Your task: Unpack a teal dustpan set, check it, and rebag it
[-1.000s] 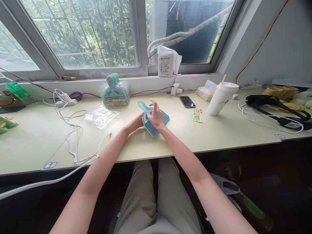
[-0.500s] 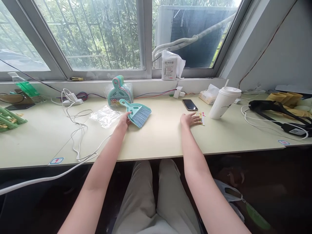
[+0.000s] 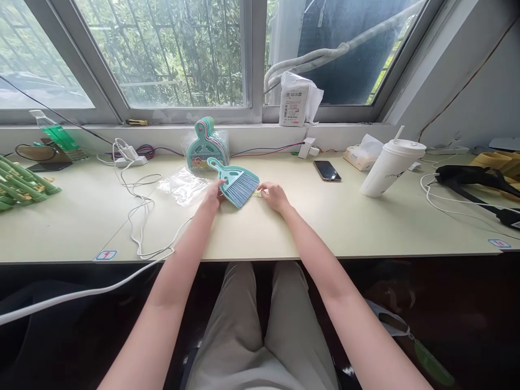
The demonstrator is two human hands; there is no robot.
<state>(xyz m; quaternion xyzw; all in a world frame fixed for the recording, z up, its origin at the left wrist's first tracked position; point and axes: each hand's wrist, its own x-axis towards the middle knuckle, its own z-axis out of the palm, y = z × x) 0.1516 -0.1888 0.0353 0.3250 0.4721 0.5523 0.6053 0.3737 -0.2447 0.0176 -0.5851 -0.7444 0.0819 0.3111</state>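
Here the brush (image 3: 236, 183) lies on the desk (image 3: 284, 233), near the middle of the far edge, handle toward the back and bristles toward the right. The left hand (image 3: 214, 193) grasps the brush at its near left side, fingers curled on the teal body. The right hand (image 3: 274, 194) sits just beside the bristle end, fingers bent down onto a small card (image 3: 257, 193) flat on the desk; whether the card is pinched or only pressed cannot be told. Card and bristles are touching or nearly so.

Behind the brush, a pack of brushes (image 3: 207, 146) stands upright against the back edge. A clear bag (image 3: 183, 186) lies just left of the left hand. White cables (image 3: 140, 214) run over the left part of the desk to the front edge. A phone (image 3: 326, 170) lies right of centre, a lidded cup (image 3: 390, 168) further right, and a tissue pack (image 3: 361, 154) behind, near the back edge.
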